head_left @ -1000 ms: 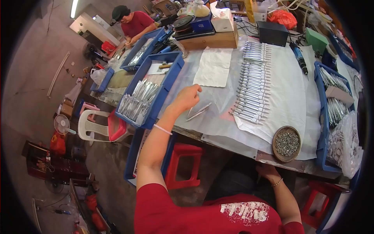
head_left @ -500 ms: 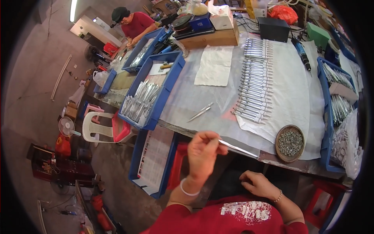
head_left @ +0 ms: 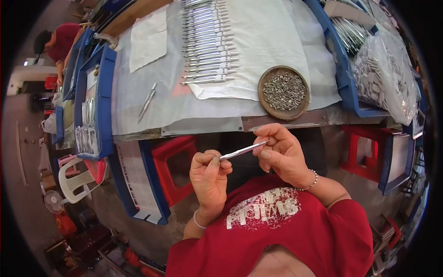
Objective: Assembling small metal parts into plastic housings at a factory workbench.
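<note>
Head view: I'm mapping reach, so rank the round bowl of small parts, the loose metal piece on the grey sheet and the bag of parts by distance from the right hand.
From the right hand:
1. Round bowl of small parts, just above it.
2. Bag of parts, upper right.
3. Loose metal piece, upper left.

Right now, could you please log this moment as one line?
left hand: holds slim silver metal tool | right hand: pinches its tip

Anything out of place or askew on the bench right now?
One thing: a lone metal piece lies slanted on the bare grey sheet, apart from the neat row of metal pieces on the white cloth. Nothing looks spilled or damaged.
</note>
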Motion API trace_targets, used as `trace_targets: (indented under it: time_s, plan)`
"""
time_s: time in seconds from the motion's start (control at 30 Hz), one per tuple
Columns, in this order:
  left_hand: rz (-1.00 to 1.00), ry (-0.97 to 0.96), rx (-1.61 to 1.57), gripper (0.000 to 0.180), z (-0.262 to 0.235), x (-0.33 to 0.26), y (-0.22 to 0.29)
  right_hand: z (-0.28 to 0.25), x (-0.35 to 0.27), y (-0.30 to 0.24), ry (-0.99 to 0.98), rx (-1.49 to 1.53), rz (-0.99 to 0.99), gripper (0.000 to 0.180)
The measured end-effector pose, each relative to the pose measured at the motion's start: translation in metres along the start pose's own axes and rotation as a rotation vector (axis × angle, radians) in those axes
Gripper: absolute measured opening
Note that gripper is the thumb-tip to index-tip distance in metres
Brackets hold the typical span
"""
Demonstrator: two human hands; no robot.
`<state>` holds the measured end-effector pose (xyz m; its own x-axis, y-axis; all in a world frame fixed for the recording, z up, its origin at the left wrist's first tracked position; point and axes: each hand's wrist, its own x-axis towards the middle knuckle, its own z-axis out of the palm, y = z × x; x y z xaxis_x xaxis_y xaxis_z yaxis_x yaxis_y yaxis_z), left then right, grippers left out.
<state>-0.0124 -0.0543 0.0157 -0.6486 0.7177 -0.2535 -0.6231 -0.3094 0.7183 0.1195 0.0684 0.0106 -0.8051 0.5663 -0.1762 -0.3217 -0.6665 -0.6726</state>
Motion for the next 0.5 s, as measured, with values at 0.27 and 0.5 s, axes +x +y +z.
trace_targets:
  time_s: [0.27,0.5]
  plan:
    - [-0.107,-0.115,0.268,0.012,-0.008,-0.019,-0.007,-0.006,-0.007,-0.005,0.064,-0.086,-0.013,0.009]
    - [-0.263,-0.349,0.705,0.014,0.011,-0.020,0.004,0.003,-0.009,-0.007,-0.018,-0.241,0.226,0.010]
